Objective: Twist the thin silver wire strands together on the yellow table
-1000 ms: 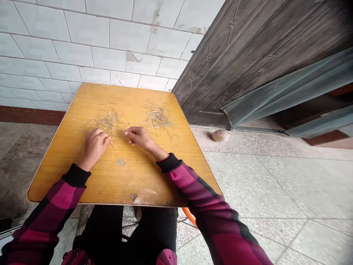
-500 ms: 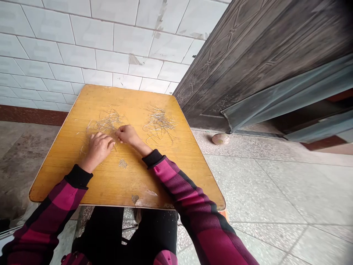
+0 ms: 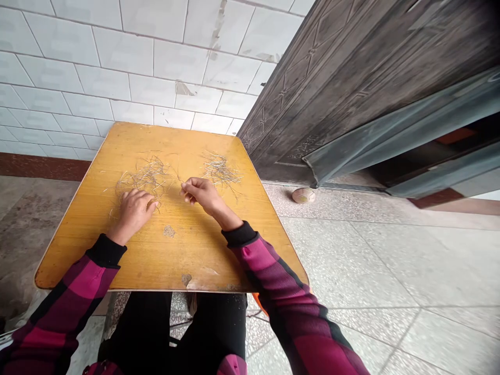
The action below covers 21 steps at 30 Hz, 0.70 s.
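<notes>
Two loose tangles of thin wire pieces lie on the yellow wooden table (image 3: 156,260). My left hand (image 3: 134,212) rests at the near side of the left wire pile (image 3: 145,173), its fingers bent over the strands and its thumb apart. In the gap between the piles, my right hand (image 3: 203,196) pinches a thin wire strand (image 3: 178,171) that sticks up from the fingertips. Just beyond that hand is the right wire pile (image 3: 221,169), with silvery and brownish strands. Parts of the left pile are hidden under my left fingers.
Behind the table stands a white tiled wall (image 3: 140,57). A dark carved door (image 3: 273,120) with a grey-green curtain (image 3: 351,146) is at the right. A round pale object (image 3: 303,195) sits on the floor near the door. The tabletop has worn patches.
My right hand has moved right, away from the left pile and my left hand, with a wire strand in its fingers. My left hand stays by the left pile. The view has shifted slightly.
</notes>
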Each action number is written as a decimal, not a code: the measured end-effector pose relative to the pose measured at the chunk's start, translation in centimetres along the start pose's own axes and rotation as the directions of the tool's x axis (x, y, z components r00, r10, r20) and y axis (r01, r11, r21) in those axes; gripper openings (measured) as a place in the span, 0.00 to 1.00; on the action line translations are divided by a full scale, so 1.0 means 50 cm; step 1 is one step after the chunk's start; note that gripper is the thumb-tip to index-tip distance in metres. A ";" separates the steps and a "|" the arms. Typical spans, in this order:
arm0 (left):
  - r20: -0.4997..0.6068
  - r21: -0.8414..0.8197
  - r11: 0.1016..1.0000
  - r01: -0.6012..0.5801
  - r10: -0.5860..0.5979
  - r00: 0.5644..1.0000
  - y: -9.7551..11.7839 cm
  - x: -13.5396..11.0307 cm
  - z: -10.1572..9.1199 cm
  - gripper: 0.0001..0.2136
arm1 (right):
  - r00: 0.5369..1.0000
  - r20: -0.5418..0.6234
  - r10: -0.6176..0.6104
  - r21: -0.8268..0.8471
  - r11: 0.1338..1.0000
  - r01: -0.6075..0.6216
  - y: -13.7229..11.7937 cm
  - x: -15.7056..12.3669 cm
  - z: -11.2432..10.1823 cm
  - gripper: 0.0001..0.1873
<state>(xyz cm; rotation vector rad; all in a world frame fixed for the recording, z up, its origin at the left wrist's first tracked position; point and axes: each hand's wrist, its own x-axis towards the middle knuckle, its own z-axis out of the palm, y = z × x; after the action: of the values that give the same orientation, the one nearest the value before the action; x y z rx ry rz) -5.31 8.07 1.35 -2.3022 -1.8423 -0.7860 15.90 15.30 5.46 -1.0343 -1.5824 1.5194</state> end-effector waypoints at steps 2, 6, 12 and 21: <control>-0.062 -0.092 0.995 0.032 -0.038 0.997 -0.003 0.003 -0.002 0.08 | 0.993 0.091 0.071 0.030 0.997 -0.074 0.005 -0.038 -0.020 0.18; -0.111 -0.420 0.901 0.108 -0.170 0.979 0.002 0.008 -0.014 0.11 | 0.926 0.263 0.272 0.163 0.933 -0.321 0.035 -0.127 -0.039 0.19; 0.204 -0.704 0.683 0.195 -0.068 0.977 0.047 0.001 -0.017 0.15 | 0.800 0.426 0.423 0.316 0.758 -0.570 0.080 -0.211 -0.024 0.16; 0.370 -0.700 0.652 0.291 -0.018 0.929 0.067 -0.009 0.003 0.10 | 0.818 0.434 0.378 0.303 0.794 -0.527 0.096 -0.225 -0.027 0.17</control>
<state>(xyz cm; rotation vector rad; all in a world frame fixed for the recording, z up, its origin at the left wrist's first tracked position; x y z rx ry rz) -2.18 6.84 1.85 -2.9245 -2.1698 -1.5162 22.40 5.72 1.21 -0.9783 -1.1740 2.3747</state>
